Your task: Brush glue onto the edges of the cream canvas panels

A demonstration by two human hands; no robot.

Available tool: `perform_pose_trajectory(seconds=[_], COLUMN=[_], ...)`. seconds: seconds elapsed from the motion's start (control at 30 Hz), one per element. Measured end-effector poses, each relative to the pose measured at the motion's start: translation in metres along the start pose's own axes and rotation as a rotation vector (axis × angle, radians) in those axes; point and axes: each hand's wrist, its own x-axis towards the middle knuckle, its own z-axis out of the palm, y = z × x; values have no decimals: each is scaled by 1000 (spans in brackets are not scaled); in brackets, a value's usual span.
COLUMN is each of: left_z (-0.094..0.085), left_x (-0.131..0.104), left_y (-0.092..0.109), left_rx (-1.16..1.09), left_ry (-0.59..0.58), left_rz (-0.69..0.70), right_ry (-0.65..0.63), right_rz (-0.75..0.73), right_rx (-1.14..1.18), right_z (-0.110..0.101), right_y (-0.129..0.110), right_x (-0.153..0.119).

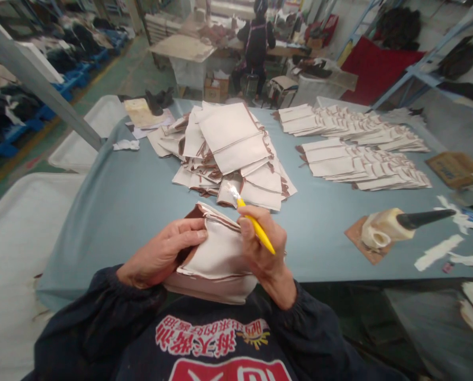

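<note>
A cream piece with brown edging [216, 253] is held close to my body at the table's front edge. My left hand [169, 246] grips its left side, thumb on the cream face. In my right hand [264, 246] is a yellow-handled brush [262, 227], pointing up and away, its whitish tip above the table side of the piece. The right hand's lower fingers rest against the piece's right side. Just beyond lies a loose heap of similar cream pieces [232, 137].
Overlapping rows of cream pieces [351, 164] lie at the right of the blue-green table [121, 206]. A glue-stained container with a dark nozzle [383, 230] stands on a brown board. White scraps [438, 251] lie beyond it. A person [256, 47] sits in the background.
</note>
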Motion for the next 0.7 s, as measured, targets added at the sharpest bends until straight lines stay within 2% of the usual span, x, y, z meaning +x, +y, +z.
perform_pose_trajectory(seconds=[0.13, 0.27, 0.37, 0.47, 0.57, 0.7], left_z=[-7, -28, -38, -28, -9, 4], left_x=[-1, -12, -18, -17, -14, -15], left_y=[-3, -12, -22, -32, -38, -43], left_rx=[121, 411, 704, 887, 938, 996], left_ry=[31, 123, 83, 35, 20, 23], left_rz=[11, 62, 45, 97, 185, 254], right_ry=[1, 61, 91, 101, 101, 226], right_rz=[13, 96, 147, 193, 216, 295], right_rx=[-43, -85, -109, -114, -93, 14], right_z=[16, 9, 2, 1, -3, -25], right_y=[16, 24, 31, 39, 41, 20], right_x=[-2, -1, 1, -2, -9, -16])
